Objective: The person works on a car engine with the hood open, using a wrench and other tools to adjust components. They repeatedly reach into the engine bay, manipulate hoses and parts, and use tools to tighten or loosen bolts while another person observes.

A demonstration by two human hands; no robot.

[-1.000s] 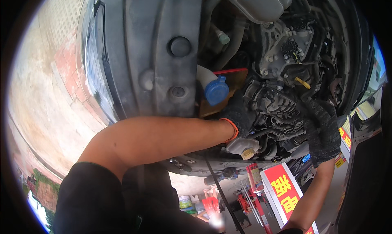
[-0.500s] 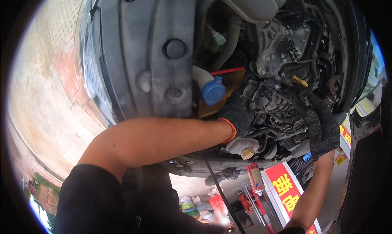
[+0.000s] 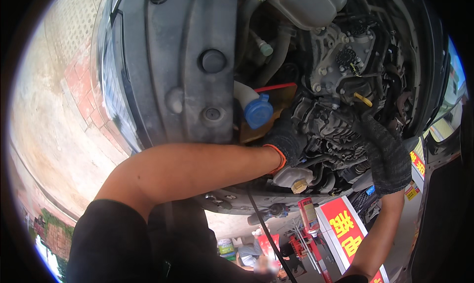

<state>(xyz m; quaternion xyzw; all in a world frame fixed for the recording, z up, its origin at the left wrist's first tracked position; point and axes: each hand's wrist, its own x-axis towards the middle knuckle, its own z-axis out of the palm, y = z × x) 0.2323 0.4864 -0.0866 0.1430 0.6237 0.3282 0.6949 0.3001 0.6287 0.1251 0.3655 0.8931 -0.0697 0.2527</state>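
In the open engine bay, a ribbed black engine part (image 3: 328,127) lies between my two hands. My left hand (image 3: 286,142), in a dark knit glove with an orange cuff, reaches down at its left side; the fingers are lost among the dark parts. At the right side is my right hand (image 3: 389,154), in a matching glove, its fingers pointing up and left against the part. Their tips blend into the dark, so a grip cannot be made out. A yellow dipstick handle (image 3: 363,99) stands just above the right fingers.
A blue reservoir cap (image 3: 258,110) sits beside my left hand, and a reservoir with a tan cap (image 3: 299,186) lies below it. The grey metal engine cover (image 3: 335,61) is farther in. A black plastic panel (image 3: 182,75) spans the left. Red tools (image 3: 308,219) stand beyond the car's edge.
My right hand has shifted slightly, its fingers now closer together against the black part. My left hand stays in nearly the same place. A person in the background has moved a little.
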